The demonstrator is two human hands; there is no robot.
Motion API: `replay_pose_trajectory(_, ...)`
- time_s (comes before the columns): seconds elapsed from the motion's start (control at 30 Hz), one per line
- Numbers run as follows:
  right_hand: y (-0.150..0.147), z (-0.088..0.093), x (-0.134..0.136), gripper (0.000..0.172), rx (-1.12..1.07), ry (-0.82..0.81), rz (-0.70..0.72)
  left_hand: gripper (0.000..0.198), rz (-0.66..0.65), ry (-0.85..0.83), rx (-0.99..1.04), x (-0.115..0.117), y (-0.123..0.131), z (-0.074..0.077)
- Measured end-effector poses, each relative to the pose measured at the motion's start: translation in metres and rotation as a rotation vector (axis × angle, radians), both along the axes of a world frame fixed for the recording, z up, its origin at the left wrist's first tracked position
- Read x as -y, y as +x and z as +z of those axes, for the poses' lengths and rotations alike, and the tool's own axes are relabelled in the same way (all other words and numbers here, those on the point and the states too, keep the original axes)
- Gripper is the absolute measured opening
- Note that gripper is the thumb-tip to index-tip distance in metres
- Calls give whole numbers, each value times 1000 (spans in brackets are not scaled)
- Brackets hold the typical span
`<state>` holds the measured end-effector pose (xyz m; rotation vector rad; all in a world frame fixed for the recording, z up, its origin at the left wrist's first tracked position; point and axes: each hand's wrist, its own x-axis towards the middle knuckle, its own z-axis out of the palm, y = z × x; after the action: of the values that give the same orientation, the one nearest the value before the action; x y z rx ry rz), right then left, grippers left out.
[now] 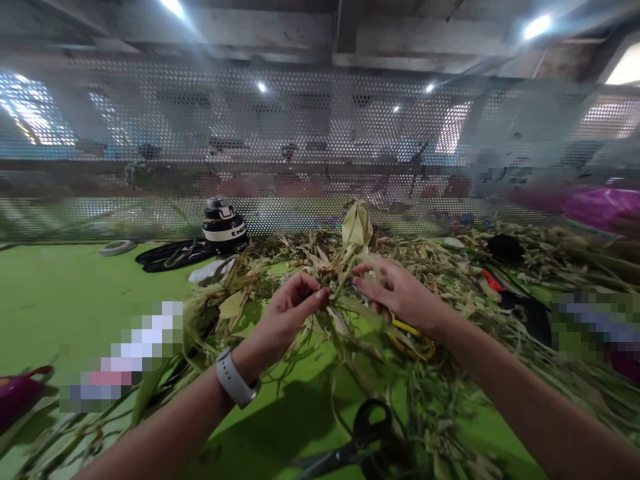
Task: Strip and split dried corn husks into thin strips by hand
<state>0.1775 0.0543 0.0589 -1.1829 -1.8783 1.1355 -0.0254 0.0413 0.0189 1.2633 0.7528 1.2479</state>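
Note:
A dried corn husk bundle shaped like a closed flower (357,227) stands upright ahead of me, on a greenish stem that slants down between my hands. My left hand (294,305) wears a white wristband and pinches the lower stem between thumb and fingertips. To the right of the stem, my right hand (400,288) is closed, its fingers curled and thumb drawn in. Pale fibres lie by its fingertips, but what it grips is hard to make out. Below my hands lie black-handled scissors (373,437), and a yellow ring (414,341) sits under my right wrist.
Loose dried husks (455,267) cover much of the green table (55,287). A black bottle (225,230), a black pouch (173,257) and a white tape roll (117,248) stand back left. Behind rises a perforated screen (300,127). A purple bag (603,208) lies far right.

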Motion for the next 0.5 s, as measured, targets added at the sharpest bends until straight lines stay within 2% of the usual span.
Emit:
replay_pose_trajectory(0.07,14,11,-2,55,26,-6,78,21,-13,-55,34,-5,-5,1)
replay_pose_trajectory(0.13,26,19,-4,56,40,16,169,21,-36,-106,38,-7,-8,3)
replay_pose_trajectory(0.23,35,24,-6,43,91,22,241,19,-72,-184,19,-7,-9,6)
replay_pose_trajectory(0.33,35,24,-7,26,171,29,200,18,-92,-218,-50,-6,-7,7)
replay_pose_trajectory(0.5,39,29,-8,24,282,140,218,20,-30,-135,-187,-9,-7,7)
